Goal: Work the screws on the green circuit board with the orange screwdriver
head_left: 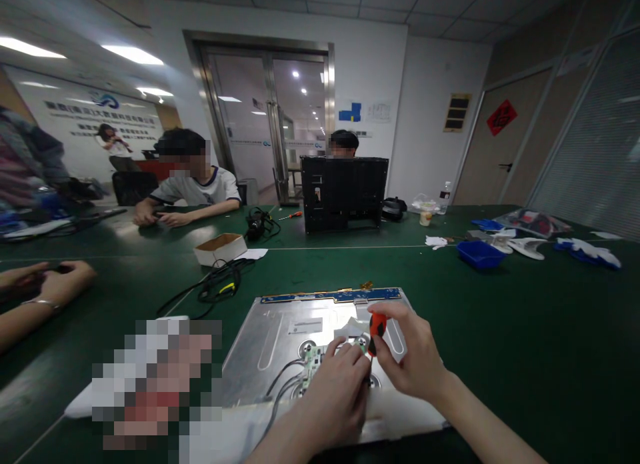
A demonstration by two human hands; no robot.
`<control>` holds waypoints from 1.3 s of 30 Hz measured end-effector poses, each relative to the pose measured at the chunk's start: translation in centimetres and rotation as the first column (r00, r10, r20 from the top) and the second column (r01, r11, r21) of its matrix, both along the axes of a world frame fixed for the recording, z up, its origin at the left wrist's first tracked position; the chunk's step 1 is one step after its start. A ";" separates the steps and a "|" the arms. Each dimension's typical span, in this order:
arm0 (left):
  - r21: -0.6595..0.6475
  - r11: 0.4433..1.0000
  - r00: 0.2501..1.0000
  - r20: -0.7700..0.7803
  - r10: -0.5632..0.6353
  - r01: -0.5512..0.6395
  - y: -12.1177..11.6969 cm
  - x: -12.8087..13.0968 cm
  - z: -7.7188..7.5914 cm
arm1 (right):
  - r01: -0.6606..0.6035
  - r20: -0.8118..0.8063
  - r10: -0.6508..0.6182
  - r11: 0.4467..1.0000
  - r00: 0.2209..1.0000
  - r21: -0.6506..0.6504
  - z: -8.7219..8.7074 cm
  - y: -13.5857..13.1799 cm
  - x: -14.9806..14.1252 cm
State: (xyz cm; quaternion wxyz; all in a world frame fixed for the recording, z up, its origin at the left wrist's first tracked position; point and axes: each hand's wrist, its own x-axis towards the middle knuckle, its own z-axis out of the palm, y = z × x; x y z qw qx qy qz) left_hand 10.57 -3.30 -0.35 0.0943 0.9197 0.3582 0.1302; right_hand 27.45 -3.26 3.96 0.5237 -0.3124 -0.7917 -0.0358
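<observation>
A metal-backed display panel (275, 324) lies on the green table in front of me, with a blue circuit strip (325, 296) along its far edge. My right hand (417, 354) grips an orange-and-black screwdriver (378, 324) by its handle, held nearly upright with the shaft pointing down. My left hand (337, 381) rests on the panel beside the shaft, its fingers curled; whatever they hold is hidden. Partly under that hand is a small green circuit board (313, 359). Dark cables (286, 384) run from the board toward the near edge. The screwdriver's tip is hard to make out.
An open cardboard box (220, 249) and coiled black cables (220, 281) lie to the left. A black monitor casing (345, 194) stands opposite. To the right are a blue tray (481, 254) and gloves (590, 251). Other people sit around the table; one person's hands (60, 284) are at far left.
</observation>
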 end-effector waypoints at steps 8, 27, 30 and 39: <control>0.000 1.000 1.000 -0.002 0.000 0.000 0.1 0.0 -0.3 | 0.230 0.520 -0.072 0.942 0.851 -0.244 4.7 0.4 0.1; -0.009 1.000 1.000 0.030 -0.002 0.002 0.0 0.0 0.0 | 0.183 0.661 0.130 0.906 0.739 -0.382 7.7 0.7 0.2; -0.019 1.000 0.999 0.044 0.015 -0.014 -0.1 0.0 0.3 | 0.239 0.676 0.081 0.899 0.732 -0.367 7.6 0.9 -0.2; -0.016 1.000 1.000 0.019 0.010 -0.009 0.0 0.0 0.1 | 0.253 0.661 0.070 0.890 0.747 -0.380 7.1 1.3 0.1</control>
